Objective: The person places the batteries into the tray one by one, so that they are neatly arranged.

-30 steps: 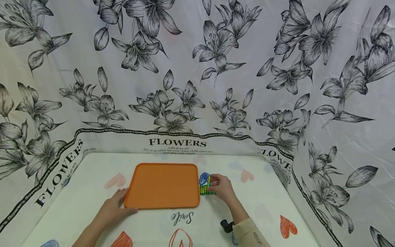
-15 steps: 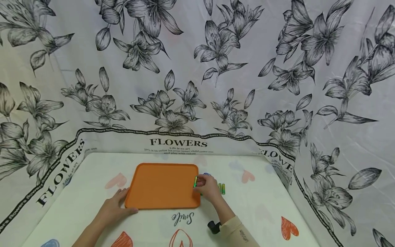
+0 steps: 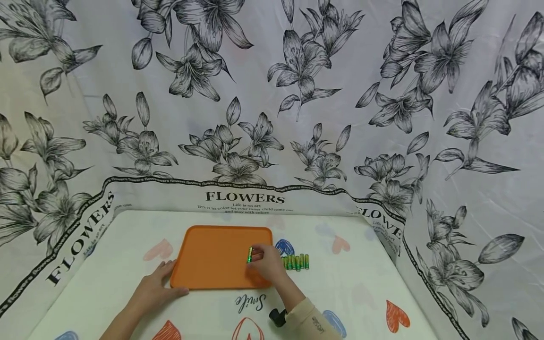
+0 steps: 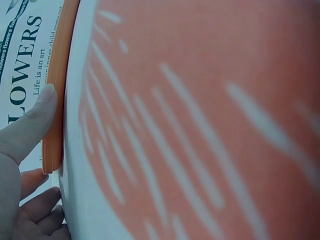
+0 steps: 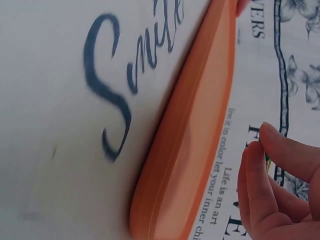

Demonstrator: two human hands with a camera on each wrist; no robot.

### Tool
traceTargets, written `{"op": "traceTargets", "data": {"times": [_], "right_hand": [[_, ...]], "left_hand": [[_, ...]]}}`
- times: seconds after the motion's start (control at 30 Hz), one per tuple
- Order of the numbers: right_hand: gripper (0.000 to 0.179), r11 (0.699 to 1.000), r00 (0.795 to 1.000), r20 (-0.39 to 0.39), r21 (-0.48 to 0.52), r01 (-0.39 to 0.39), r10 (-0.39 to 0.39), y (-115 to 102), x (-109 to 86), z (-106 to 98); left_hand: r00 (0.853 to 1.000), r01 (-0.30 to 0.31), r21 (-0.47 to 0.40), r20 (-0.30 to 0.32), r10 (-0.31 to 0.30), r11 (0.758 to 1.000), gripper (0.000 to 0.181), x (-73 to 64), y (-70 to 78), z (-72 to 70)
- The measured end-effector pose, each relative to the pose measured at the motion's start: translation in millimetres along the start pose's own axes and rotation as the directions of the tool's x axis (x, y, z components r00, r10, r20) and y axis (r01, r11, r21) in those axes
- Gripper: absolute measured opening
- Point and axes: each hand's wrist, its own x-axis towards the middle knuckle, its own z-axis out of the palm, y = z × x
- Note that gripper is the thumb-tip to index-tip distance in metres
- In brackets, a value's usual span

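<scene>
My right hand [image 3: 267, 263] pinches one green battery [image 3: 249, 255] over the orange tray [image 3: 212, 257]; my left hand [image 3: 156, 285], spread, touches its near-left corner. More batteries [image 3: 298, 262] line up just right of it.

White flower-printed hangings [image 3: 255, 94], probably fabric, black lettered border [image 3: 229, 183], heart-printed tabletop [image 3: 361, 309]

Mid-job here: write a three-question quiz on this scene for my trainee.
1. Which hand pinches a single green cylinder?
2. True or false: in the head view, the row of green cylinders lies to the right of the orange tray.
3. The left hand touches: A) the right sleeve; B) the orange tray; C) the row of green cylinders.
Key: 1. The right hand; 2. True; 3. B.
</scene>
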Motion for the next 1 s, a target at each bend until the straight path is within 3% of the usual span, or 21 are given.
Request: {"op": "traceTargets", "data": {"times": [0.57, 1.0], "right_hand": [[0.050, 0.999, 1.000, 0.019, -0.035, -0.014, 0.015, -27, 6.7, 46], [0.048, 0.998, 0.999, 0.030, 0.054, -0.040, 0.039, -42, 19.0, 84]], "left_hand": [[1.000, 0.016, -0.009, 0.009, -0.016, 1.000, 0.111, 5.0, -2.6, -0.1], [0.999, 0.038, -0.032, 0.013, -0.037, 0.999, 0.110, 1.3, -1.3, -1.3]]}}
